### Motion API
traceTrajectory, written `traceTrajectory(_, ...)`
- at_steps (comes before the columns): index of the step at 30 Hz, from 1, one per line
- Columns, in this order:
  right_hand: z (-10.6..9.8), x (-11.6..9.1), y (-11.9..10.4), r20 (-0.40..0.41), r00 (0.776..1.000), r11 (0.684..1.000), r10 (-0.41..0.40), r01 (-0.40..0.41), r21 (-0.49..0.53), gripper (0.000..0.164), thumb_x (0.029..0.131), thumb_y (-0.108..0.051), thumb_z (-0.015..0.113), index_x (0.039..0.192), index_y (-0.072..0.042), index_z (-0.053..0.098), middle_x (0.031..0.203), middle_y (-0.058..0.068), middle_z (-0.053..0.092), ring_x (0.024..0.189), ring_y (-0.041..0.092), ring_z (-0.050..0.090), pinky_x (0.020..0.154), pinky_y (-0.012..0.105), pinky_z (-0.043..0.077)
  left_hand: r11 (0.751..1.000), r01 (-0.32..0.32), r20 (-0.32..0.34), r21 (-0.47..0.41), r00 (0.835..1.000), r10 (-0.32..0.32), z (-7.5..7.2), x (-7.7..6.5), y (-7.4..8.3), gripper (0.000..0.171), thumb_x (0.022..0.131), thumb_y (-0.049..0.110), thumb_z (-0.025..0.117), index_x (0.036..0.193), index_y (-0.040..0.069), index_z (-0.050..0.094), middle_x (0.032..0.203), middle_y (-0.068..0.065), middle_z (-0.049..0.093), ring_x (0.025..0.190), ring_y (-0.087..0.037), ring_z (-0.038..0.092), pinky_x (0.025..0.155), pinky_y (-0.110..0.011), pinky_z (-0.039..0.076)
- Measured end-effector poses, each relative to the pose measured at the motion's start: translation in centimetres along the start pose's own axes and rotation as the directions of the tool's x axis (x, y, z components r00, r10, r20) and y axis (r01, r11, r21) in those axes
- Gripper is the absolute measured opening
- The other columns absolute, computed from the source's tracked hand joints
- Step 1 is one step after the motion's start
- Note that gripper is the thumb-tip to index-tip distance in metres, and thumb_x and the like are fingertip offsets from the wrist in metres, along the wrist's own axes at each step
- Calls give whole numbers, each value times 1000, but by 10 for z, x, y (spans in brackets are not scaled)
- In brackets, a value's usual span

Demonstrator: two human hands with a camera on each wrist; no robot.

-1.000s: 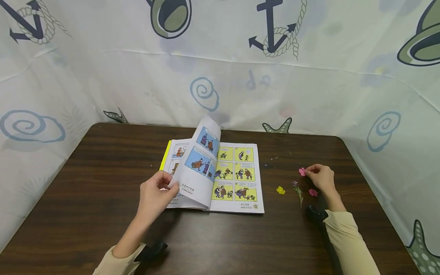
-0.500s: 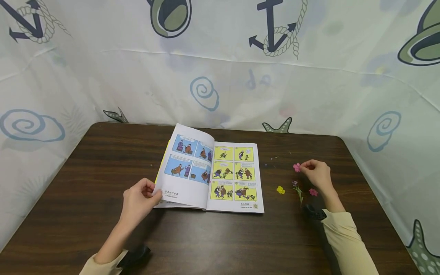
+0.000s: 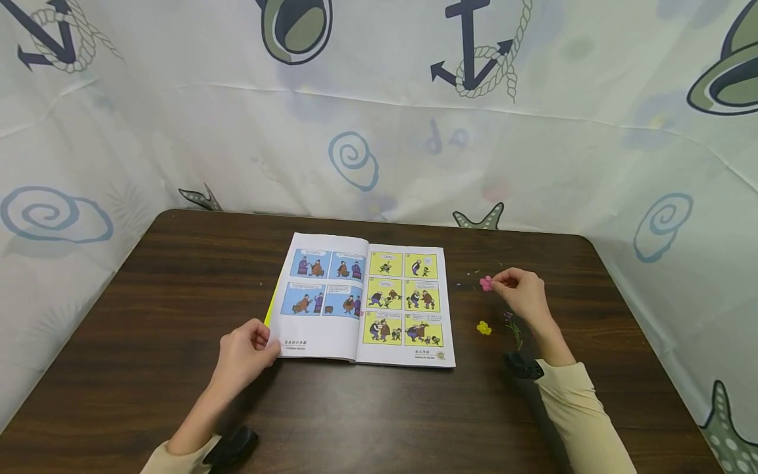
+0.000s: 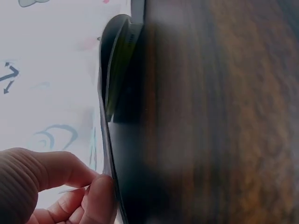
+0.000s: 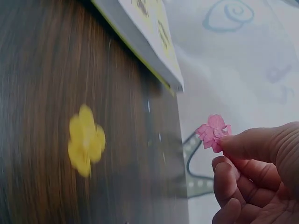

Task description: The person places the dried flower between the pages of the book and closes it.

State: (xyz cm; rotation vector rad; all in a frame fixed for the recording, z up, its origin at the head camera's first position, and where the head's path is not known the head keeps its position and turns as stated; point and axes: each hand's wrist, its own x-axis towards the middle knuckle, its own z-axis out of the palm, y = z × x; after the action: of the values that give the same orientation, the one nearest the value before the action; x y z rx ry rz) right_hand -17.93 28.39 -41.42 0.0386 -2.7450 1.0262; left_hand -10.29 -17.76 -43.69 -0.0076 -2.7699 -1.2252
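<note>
Left hand (image 3: pixel 243 352) pinches the left edge of the book (image 3: pixel 361 303), thumb against finger; should that grip slacken, the book may lose its place. Right hand (image 3: pixel 524 293) holds the pink flower (image 3: pixel 485 284) between thumb and finger; squeezing hard could crush it, a loose pinch drop it. Book lies on desk (image 3: pixel 367 421), just right of left hand. Yellow flower (image 3: pixel 484 328) rests beyond. Pink flower sits at right hand's left side, toward book. Sprig (image 3: pixel 514 331) near right wrist.

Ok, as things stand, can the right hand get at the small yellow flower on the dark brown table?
Probably yes: the small yellow flower lies uncovered near the right hand, though that hand pinches a small pink flower.
</note>
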Motion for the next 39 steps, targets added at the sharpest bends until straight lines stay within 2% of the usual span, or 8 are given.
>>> traceTrajectory(5, 12, 0, -14, 20, 999, 998, -35, 34, 44, 8, 84, -3, 67, 84, 5, 67, 71, 12, 61, 59, 20, 46, 49, 23, 38, 999, 8, 36, 37, 999, -9, 2, 3, -2, 13, 74, -1, 66, 74, 1, 54, 58, -2, 54, 46, -10, 53, 46, -21, 43)
traceTrajectory(13, 33, 3, -36, 68, 997, 995, -34, 27, 96, 7, 84, -4, 67, 84, 3, 67, 73, 12, 62, 62, 20, 46, 51, 24, 38, 998, 38, 97, 51, 994, -42, 2, 7, -3, 18, 74, -1, 69, 80, -3, 53, 61, -5, 52, 47, -13, 54, 46, -21, 44)
traceTrajectory(20, 52, 2, -53, 95, 992, 988, -81, 67, 141, 6, 83, -3, 68, 83, 3, 67, 73, 11, 63, 61, 18, 48, 52, 22, 39, 997, 50, 112, 58, 992, -56, 4, 8, -4, 26, 74, -1, 71, 91, -8, 51, 65, -7, 51, 46, -13, 53, 45, -23, 44)
traceTrajectory(25, 64, 1, -63, 128, 989, 986, -72, 51, 159, 6, 82, -3, 69, 82, 2, 67, 72, 10, 63, 61, 17, 48, 52, 23, 38, 995, 67, 112, 77, 991, -75, 4, 9, -4, 34, 74, 1, 72, 99, -10, 50, 66, -9, 53, 49, -14, 52, 47, -25, 45)
traceTrajectory(33, 79, 1, -76, 194, 977, 983, -86, 52, 174, 7, 82, -5, 70, 82, 1, 67, 72, 9, 64, 60, 16, 49, 54, 24, 41, 991, 18, 65, 134, 998, -27, 5, 10, -6, 42, 70, 2, 75, 101, -12, 52, 78, -15, 56, 66, -23, 48, 58, -31, 40)
traceTrajectory(39, 90, 0, -84, 258, 963, 986, -73, 31, 162, 8, 82, -8, 71, 81, -1, 67, 71, 5, 61, 61, 15, 48, 55, 24, 39, 986, -25, 60, 166, 998, 15, 5, 8, -5, 35, 69, 3, 76, 96, -11, 58, 88, -20, 55, 76, -28, 48, 65, -36, 43)
